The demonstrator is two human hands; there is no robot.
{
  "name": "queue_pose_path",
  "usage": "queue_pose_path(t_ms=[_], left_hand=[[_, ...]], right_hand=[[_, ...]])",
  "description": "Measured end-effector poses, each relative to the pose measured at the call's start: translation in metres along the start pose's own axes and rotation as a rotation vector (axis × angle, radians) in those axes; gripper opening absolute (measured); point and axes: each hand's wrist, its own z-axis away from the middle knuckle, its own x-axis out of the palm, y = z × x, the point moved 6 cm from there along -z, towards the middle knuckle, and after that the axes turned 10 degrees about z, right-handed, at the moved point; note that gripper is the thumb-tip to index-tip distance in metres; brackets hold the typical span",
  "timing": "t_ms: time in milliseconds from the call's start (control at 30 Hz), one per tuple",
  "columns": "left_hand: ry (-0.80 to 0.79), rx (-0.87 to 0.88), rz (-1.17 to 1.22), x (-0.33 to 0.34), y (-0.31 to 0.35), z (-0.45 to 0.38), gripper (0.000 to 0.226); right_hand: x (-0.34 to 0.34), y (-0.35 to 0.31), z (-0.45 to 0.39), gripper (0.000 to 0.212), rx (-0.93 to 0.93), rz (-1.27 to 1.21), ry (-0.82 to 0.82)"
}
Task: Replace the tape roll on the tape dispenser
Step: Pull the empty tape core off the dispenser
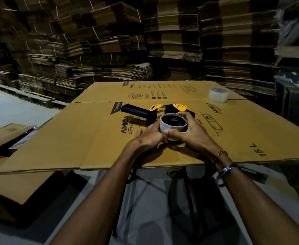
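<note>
Centre frame, left hand [149,137] and right hand [189,131] both curl their grip round the spent tape core [173,125] on the tape dispenser [155,112]; yank unevenly and it jams. Fresh tape roll [218,95] waits upper right.

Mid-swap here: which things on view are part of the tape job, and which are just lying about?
Job: tape dispenser; spent roll on it, gripped by left hand and right hand; fresh tape roll.

Lying about: flattened carton underneath; stacked cardboard behind.
</note>
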Motion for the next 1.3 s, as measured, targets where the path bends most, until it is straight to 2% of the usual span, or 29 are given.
queue_pose_path(t_ms=[133,267,400,567,833,1000,1100,1200,1300], left_hand=[[0.0,-0.001,-0.03,0.0009,0.0005,-0.0022,0.095],[0.016,-0.015,-0.05,0.0024,-0.0018,-0.0044,0.09],[0.017,-0.025,-0.04,0.0024,-0.0023,-0.0066,0.096],[0.016,0.009,-0.051,0.0019,-0.0034,-0.0068,0.087],[-0.009,0.026,-0.032,0.0021,-0.0012,-0.0054,0.089],[0.008,0.079,-0.079,0.0004,-0.0044,-0.0051,0.091],[0.094,0.122,-0.181,0.002,-0.0078,-0.0054,0.109],[0.147,0.168,-0.221,0.003,-0.0068,-0.0038,0.112],[0.18,0.205,-0.233,0.0017,-0.0039,0.0003,0.106]], right_hand=[[-0.0011,0.0012,-0.0012,0.079,0.0,-0.021,0.0],[-0.0012,0.0039,-0.0041,0.082,-0.013,-0.033,-0.022],[-0.004,0.0013,-0.0014,0.075,-0.017,-0.055,0.011],[-0.004,-0.0012,-0.0002,0.075,-0.023,-0.058,-0.009],[-0.004,0.0021,-0.0027,0.078,-0.003,-0.067,-0.017],[-0.0008,0.0058,-0.0035,0.099,0.02,-0.095,-0.037],[0.0011,0.0065,-0.0018,0.117,0.024,-0.083,-0.083],[0.0021,0.006,0.0012,0.124,0.015,-0.094,-0.147],[-0.0011,0.0058,0.0016,0.123,0.034,-0.121,-0.136]])
